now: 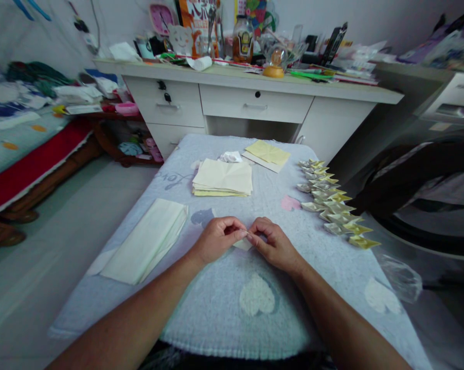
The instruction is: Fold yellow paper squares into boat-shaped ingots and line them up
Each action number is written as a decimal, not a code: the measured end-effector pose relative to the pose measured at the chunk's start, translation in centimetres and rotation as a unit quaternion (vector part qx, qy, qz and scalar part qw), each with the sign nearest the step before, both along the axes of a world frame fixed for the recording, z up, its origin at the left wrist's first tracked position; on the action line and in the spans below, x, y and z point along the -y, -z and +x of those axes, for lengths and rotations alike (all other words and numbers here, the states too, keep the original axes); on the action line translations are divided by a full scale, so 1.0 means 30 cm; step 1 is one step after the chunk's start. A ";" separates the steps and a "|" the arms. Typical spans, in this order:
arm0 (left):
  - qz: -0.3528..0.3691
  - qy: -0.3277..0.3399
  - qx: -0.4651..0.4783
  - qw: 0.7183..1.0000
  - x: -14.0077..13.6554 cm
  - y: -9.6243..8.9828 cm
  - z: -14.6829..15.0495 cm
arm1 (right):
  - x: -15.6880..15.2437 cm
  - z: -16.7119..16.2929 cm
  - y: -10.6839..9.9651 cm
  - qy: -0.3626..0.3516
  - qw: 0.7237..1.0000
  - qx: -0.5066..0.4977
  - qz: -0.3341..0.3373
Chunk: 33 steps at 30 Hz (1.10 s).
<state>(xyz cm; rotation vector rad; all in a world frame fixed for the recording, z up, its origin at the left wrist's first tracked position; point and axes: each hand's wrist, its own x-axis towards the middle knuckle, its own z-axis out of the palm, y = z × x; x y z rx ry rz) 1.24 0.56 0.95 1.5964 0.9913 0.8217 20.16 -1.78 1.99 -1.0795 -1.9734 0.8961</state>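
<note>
My left hand (pixel 221 237) and my right hand (pixel 272 242) meet over the middle of the cloth-covered table (pixel 216 308). Between their fingertips they pinch a small folded piece of paper (pixel 243 243), pale in colour and mostly hidden by the fingers. Just beyond the hands lies a stack of cream and yellow paper sheets (pixel 222 177). To the left rests a long folded bundle of whitish paper (pixel 147 239). Over on the right stand several folded paper boats (pixel 332 203) in rows, silvery and yellow.
Farther back on the table are yellow and white sheets (pixel 268 154) and a crumpled white tissue (pixel 231 156). A white desk (pixel 255 103) with a cluttered top stands behind. A washing machine (pixel 440 180) is at the right, a clear plastic bag (pixel 402 277) by the table edge.
</note>
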 end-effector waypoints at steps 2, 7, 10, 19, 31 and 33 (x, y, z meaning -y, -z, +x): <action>0.002 -0.016 0.011 1.000 -0.002 0.002 -0.003 | 0.001 0.000 0.001 0.008 1.000 0.001 -0.009; -0.003 -0.032 0.016 0.999 -0.005 0.004 -0.006 | -0.002 0.000 0.006 0.005 1.000 -0.003 0.002; -0.010 -0.020 0.010 1.000 -0.004 -0.002 -0.003 | -0.006 0.003 0.009 -0.007 1.000 -0.004 0.010; -0.023 -0.010 -0.008 1.000 -0.006 0.003 -0.005 | -0.009 0.005 0.014 -0.005 0.999 0.022 0.028; -0.022 -0.027 0.013 0.999 -0.013 0.017 -0.019 | -0.002 0.004 0.005 0.021 0.999 -0.025 -0.009; -0.032 -0.021 0.018 0.999 -0.013 0.017 -0.016 | -0.003 0.003 0.003 0.017 1.000 -0.025 -0.003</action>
